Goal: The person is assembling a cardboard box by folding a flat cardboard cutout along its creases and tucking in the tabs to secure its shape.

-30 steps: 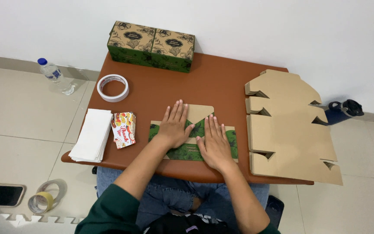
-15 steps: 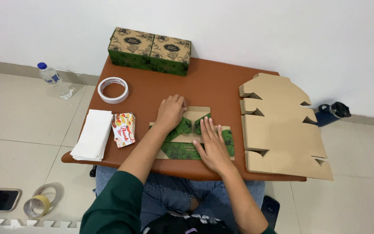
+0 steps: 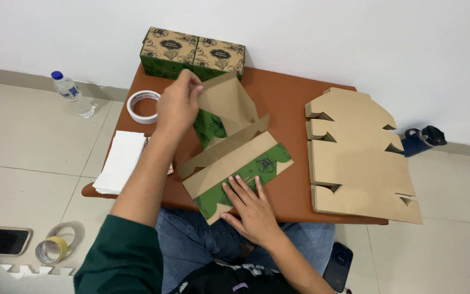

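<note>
A brown and green cardboard box blank lies half unfolded on the reddish-brown table. My left hand pinches the top edge of one raised panel and holds it up above the table. My right hand lies flat, fingers spread, on the near panel and presses it against the table's front edge. Part of the blank's middle is hidden behind my left forearm.
Two finished patterned boxes stand at the back. A stack of flat blanks fills the right side. A tape roll and white sheets lie at left. On the floor are a bottle, a phone and tape rolls.
My left hand has lifted from flat on the blank and raised one panel upward. The blank has opened up and turned. My right hand stays pressed on the near panel.
</note>
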